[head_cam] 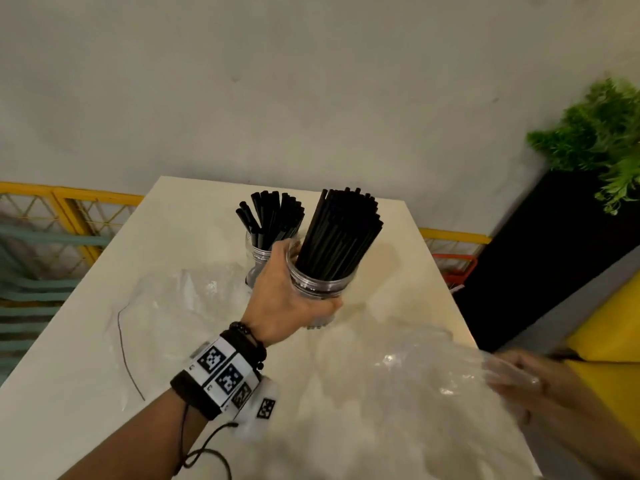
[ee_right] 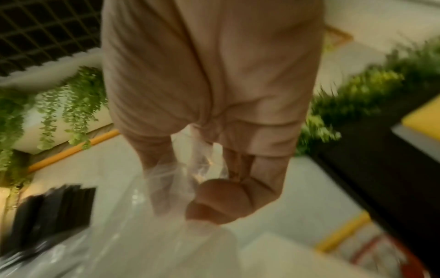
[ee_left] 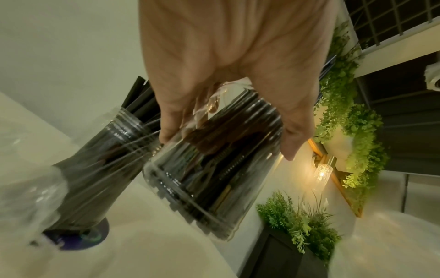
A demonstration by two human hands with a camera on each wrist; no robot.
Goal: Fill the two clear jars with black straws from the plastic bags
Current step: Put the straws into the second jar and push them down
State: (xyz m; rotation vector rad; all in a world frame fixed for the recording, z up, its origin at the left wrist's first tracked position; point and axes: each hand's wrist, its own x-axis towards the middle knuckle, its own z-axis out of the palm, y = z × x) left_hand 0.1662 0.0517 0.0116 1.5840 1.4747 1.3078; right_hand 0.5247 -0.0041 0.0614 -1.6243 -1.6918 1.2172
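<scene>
Head view: two straw-filled clear jars [head_cam: 320, 285]

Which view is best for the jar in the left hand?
Head view: the held jar shows whole, packed with black straws, the left hand wrapped round its side. Left wrist shows its lower body close but blurred, straw tops hidden. Right wrist shows only blurred straws, no clear jar.

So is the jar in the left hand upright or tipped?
Tipped. The jar in the left hand leans, its straws slanting right, its base off the table.
</scene>
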